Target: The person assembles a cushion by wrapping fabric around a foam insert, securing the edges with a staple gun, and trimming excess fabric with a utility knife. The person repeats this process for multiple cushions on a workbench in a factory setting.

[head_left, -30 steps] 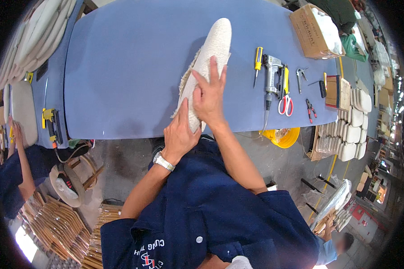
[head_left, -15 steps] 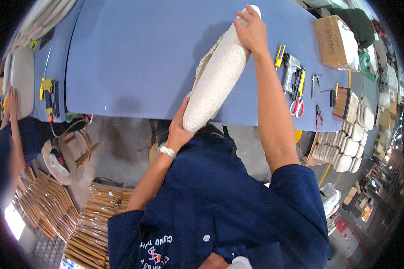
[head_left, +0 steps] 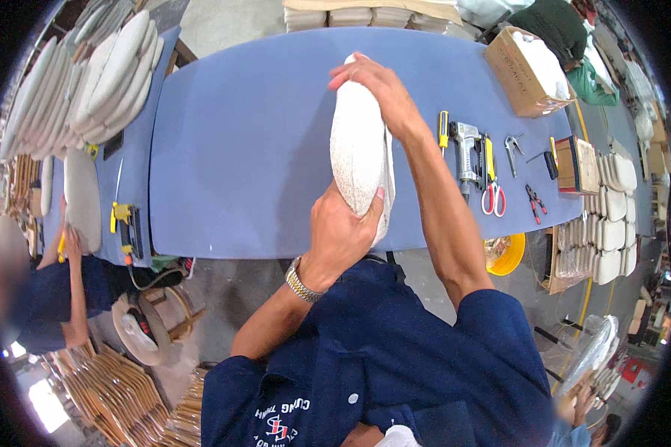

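Observation:
A cream upholstered seat pad (head_left: 356, 141) stands on its edge above the blue-covered table (head_left: 238, 149), its long side running away from me. Near its lower end, my left hand (head_left: 343, 227) grips the pad, thumb on the right-hand side and fingers behind, partly hidden. My right hand (head_left: 380, 93) reaches over the far end and wraps round it, fingers bent over the top. Along the pad's right side a fold or seam shows.
To the right on the table lie a yellow screwdriver (head_left: 443, 130), a staple gun (head_left: 466, 149), red-handled scissors (head_left: 493, 200) and red-handled pliers (head_left: 535, 203). A cardboard box (head_left: 514, 78) stands behind them. Stacked pads (head_left: 115, 74) and a co-worker's hands (head_left: 71, 246) are at left.
The pad has turned from a rightward slant to nearly straight ahead, showing another face. My left hand has moved up onto its near side with the thumb on it. The view has shifted.

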`<state>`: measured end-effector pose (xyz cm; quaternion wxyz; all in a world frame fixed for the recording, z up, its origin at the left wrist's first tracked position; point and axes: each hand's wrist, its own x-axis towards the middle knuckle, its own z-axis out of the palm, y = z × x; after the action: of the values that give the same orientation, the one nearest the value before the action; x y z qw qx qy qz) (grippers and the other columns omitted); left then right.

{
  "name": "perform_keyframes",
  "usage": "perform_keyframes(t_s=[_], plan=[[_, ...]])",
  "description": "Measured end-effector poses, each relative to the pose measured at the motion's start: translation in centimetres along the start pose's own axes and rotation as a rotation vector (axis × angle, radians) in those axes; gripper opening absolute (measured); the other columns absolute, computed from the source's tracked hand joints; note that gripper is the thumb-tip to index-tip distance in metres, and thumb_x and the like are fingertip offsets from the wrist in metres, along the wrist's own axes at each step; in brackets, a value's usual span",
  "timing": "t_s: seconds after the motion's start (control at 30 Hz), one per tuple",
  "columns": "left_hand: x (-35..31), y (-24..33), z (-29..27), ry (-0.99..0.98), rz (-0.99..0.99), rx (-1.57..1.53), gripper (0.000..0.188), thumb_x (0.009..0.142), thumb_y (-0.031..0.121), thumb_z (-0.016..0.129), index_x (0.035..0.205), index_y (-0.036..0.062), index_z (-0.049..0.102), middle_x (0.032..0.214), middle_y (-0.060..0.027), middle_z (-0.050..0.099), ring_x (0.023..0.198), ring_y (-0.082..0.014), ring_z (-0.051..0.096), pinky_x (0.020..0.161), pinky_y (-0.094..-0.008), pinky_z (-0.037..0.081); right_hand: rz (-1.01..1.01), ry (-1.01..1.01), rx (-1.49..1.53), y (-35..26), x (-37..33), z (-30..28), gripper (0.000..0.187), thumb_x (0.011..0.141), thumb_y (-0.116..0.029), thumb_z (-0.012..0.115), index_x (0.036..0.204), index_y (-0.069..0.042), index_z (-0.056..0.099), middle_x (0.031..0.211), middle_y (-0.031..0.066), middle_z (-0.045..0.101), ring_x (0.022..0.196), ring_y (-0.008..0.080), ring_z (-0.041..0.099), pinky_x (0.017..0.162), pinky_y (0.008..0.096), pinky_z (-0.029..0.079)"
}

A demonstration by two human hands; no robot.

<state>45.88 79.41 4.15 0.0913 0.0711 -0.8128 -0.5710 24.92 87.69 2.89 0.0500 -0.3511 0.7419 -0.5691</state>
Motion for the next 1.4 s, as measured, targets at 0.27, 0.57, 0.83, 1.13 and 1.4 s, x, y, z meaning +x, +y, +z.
perform_keyframes(t_s=[0.27,0.57,0.83,1.13,1.4], plan=[[5.6,6.5,-0.4,-0.191,0.127,0.019,0.058,0.086,0.01,0.068,0.138,-0.0029,0.046,0.12,-0.0298,0.065,0.109,-0.048,0.064,0.09,-0.0488,0.053,-0.172,0.238,0.115,-6.2,-2.6,-4.4,0.05,0.102,-0.029,0.035,0.091,-0.002,0.075,0.103,0.0117,0.073,0.121,0.0324,0.056,0.115,0.0475,0.029],[22.2,8.7,1.3,-0.347,0.044,-0.09,0.059,0.086,0.015,0.072,0.135,-0.0102,0.051,0.13,-0.0189,0.061,0.119,-0.0209,0.059,0.1,-0.0366,0.048,-0.269,0.444,-0.091,-4.0,8.6,-9.7,0.02,0.079,-0.02,0.062,0.066,-0.006,0.07,0.069,0.0065,0.067,0.073,0.0237,0.06,0.071,0.0359,0.048],[20.8,-0.6,7.4,-0.035,0.334,-0.237,0.087,0.089,0.014,0.074,0.158,-0.0021,0.023,0.134,-0.0225,0.063,0.121,-0.0293,0.065,0.1,-0.0394,0.052,-0.071,0.502,-0.198,1.3,13.5,-14.7,0.031,0.09,-0.021,0.054,0.082,-0.001,0.076,0.092,0.0089,0.073,0.093,0.0195,0.062,0.082,0.0332,0.047],[19.7,-3.4,3.3,0.191,0.383,-0.047,0.042,0.088,0.018,0.074,0.125,0.0034,0.061,0.105,-0.0201,0.073,0.097,-0.0341,0.073,0.082,-0.0404,0.058,-0.404,0.447,-0.398,-2.6,11.3,-6.0,0.018,0.087,-0.019,0.063,0.082,-0.011,0.078,0.133,0.0119,0.065,0.143,0.0396,0.038,0.12,0.054,0.025],[12.5,3.3,-2.0,0.264,0.258,0.376,0.087,0.083,0.026,0.069,0.15,-0.0114,0.027,0.09,-0.0303,0.07,0.08,-0.0483,0.069,0.072,-0.0534,0.057,-0.107,0.15,0.092,-2.9,10.9,-3.8,0.042,0.101,-0.031,0.052,0.105,0.004,0.075,0.109,0.0121,0.074,0.094,0.0198,0.066,0.088,0.0352,0.05]])
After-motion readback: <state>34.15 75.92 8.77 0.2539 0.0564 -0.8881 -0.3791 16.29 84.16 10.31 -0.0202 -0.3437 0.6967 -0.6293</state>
